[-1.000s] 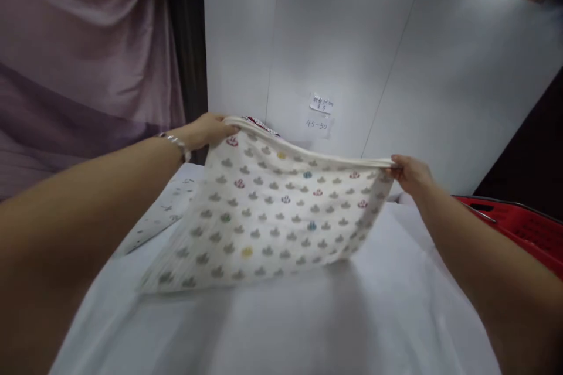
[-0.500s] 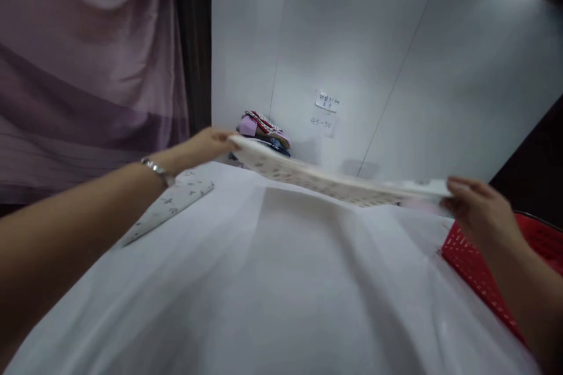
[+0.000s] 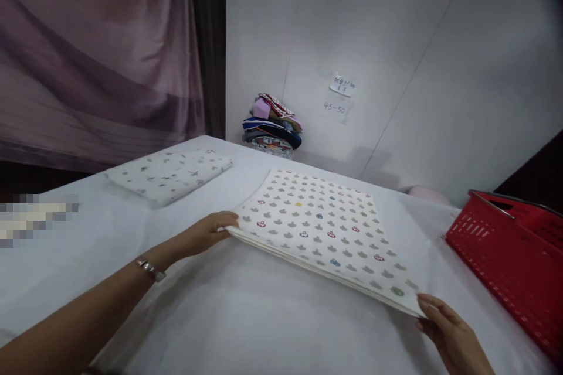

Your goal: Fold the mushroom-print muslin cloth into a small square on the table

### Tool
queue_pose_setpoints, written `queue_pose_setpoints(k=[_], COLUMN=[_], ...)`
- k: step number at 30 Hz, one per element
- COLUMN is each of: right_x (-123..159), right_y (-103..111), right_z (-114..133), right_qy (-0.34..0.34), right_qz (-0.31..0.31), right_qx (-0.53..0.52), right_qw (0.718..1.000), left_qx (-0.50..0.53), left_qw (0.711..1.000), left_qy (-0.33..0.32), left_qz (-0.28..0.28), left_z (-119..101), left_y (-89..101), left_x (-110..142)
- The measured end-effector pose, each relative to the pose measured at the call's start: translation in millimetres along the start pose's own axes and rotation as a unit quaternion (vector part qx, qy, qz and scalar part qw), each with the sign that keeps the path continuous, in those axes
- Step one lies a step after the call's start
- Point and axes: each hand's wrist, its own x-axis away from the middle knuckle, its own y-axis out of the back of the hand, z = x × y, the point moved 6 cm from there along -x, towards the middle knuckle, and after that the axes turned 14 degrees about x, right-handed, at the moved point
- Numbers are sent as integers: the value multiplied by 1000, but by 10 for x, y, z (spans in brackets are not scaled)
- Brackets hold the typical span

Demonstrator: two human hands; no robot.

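A folded white cloth, printed with small grey and coloured shapes, stretches between my two hands over the white-covered table. My left hand, with a silver bracelet at the wrist, pinches its near left corner. The near right corner is gripped by my right hand, thumb and fingers closed on it. Several layers show along the near edge, which is raised a little, while the far part lies on the table.
Another folded white cloth with a dark print lies at the table's left. A red plastic basket stands at the right. Behind the far edge is a stack of folded fabrics. Paper notes are stuck on the wall.
Both hands have come down and nearer with the cloth, from a blurred stretched strip above the table's far edge to spread out on the tabletop. The view has shifted slightly.
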Motion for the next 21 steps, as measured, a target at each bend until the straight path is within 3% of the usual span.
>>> queue_pose_setpoints(k=[4,9,14,18,21], right_x=[81,119,117,138,218], right_y=[-61,-81,-92,-90,-42], right_z=[-163,-229,-134,-46,37], right_qy=[-54,-76,-58,2,86], right_qz=[16,2,-3,-1,-38], right_qx=[39,75,161,308,454], right_qw=[998,994,985,951,886], left_qx=[-7,-29,-90,-170,-199], left_qw=[999,998,994,983,977], left_qy=[-23,-52,-59,-51,-79], left_qz=[39,4,-25,-38,-20], left_z=[38,120,98,1,-93], left_y=[-148,-249,-330,-453,-593], left_x=[174,275,323,350,350])
